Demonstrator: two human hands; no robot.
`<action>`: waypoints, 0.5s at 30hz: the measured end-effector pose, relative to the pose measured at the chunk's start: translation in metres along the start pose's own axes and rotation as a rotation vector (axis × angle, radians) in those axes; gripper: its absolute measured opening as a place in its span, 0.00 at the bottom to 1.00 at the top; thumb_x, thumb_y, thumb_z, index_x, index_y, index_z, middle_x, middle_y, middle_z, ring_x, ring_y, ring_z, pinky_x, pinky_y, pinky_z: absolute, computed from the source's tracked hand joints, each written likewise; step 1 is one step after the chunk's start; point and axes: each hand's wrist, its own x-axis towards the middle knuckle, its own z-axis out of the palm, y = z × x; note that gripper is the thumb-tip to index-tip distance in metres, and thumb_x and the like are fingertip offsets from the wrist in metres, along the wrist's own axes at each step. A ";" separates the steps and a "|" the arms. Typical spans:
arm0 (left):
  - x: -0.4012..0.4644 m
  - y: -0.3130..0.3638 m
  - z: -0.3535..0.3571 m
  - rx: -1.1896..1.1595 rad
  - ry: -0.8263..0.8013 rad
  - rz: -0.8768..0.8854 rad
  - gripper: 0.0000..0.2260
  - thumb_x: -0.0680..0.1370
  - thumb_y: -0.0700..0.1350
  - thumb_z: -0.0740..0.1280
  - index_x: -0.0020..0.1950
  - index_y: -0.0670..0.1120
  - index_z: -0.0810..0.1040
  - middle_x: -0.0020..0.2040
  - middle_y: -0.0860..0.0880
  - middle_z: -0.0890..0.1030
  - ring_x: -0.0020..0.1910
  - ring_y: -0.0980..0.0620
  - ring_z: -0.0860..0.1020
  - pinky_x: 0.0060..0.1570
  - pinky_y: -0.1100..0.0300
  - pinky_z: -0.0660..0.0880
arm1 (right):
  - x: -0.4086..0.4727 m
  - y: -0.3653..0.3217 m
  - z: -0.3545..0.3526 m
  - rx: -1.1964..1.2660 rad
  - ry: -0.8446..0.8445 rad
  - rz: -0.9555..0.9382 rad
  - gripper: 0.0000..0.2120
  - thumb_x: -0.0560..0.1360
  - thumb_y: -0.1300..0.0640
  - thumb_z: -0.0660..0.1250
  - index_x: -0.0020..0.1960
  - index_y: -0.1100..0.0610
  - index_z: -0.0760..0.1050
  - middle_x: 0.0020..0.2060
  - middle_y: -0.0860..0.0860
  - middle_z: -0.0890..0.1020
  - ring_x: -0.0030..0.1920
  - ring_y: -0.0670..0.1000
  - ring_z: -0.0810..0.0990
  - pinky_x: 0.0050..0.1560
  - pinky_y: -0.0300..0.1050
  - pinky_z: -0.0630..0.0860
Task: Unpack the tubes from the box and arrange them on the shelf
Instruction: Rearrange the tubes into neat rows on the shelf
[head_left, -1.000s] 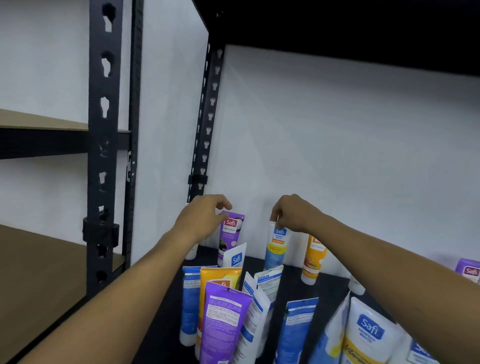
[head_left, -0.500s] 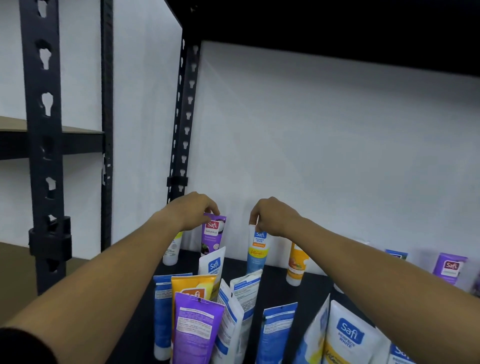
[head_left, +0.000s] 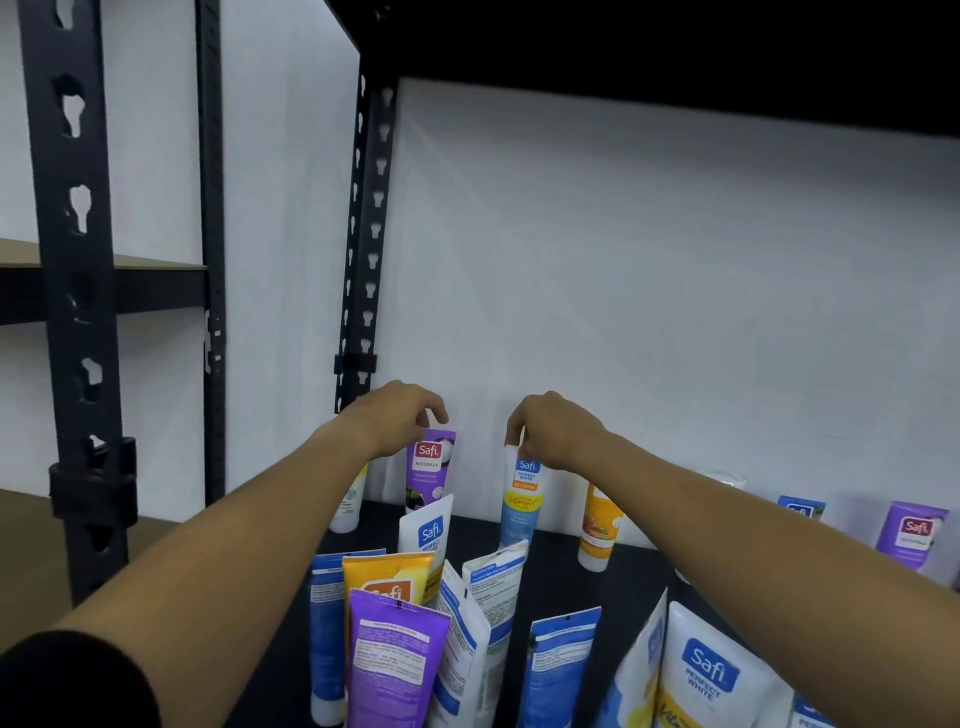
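Note:
Both my arms reach to the back of the dark shelf (head_left: 644, 577). My left hand (head_left: 395, 418) pinches the top of a purple Safi Naturals tube (head_left: 428, 470) that stands upright against the white back wall. My right hand (head_left: 553, 428) pinches the top of a white and blue Safi Perfect White tube (head_left: 524, 499), also upright at the wall. An orange tube (head_left: 597, 525) stands just right of it and a white tube (head_left: 349, 501) just left of the purple one. The box is not in view.
Several more tubes stand cap-down in the foreground, among them a purple one (head_left: 395, 665), a yellow one (head_left: 387, 577) and a large white one (head_left: 706, 675). Further tubes (head_left: 911, 530) line the wall at the right. A black slotted upright (head_left: 363, 249) marks the shelf's left rear corner.
My hands stay on the tops of the same two tubes. The view has drifted slightly, so the tubes and hands sit a little lower and further left than a second ago.

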 end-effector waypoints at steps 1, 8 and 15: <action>0.002 0.001 0.000 0.001 -0.014 -0.004 0.11 0.79 0.42 0.67 0.59 0.52 0.79 0.52 0.51 0.82 0.52 0.51 0.80 0.52 0.49 0.80 | 0.001 0.001 0.000 0.003 -0.002 0.001 0.11 0.74 0.61 0.73 0.56 0.54 0.82 0.55 0.53 0.81 0.51 0.52 0.82 0.53 0.49 0.82; 0.006 0.004 0.001 -0.002 -0.006 -0.010 0.06 0.78 0.41 0.67 0.51 0.51 0.81 0.46 0.53 0.79 0.50 0.51 0.80 0.51 0.47 0.80 | 0.003 0.005 0.001 0.022 -0.008 -0.009 0.11 0.75 0.60 0.72 0.56 0.54 0.82 0.55 0.52 0.81 0.51 0.51 0.81 0.53 0.48 0.82; 0.007 0.005 0.005 -0.014 0.008 0.006 0.06 0.79 0.41 0.67 0.53 0.49 0.81 0.50 0.50 0.81 0.49 0.51 0.80 0.50 0.53 0.80 | 0.003 0.006 0.002 0.030 -0.004 -0.020 0.11 0.75 0.60 0.73 0.57 0.53 0.82 0.56 0.51 0.81 0.50 0.51 0.81 0.51 0.46 0.82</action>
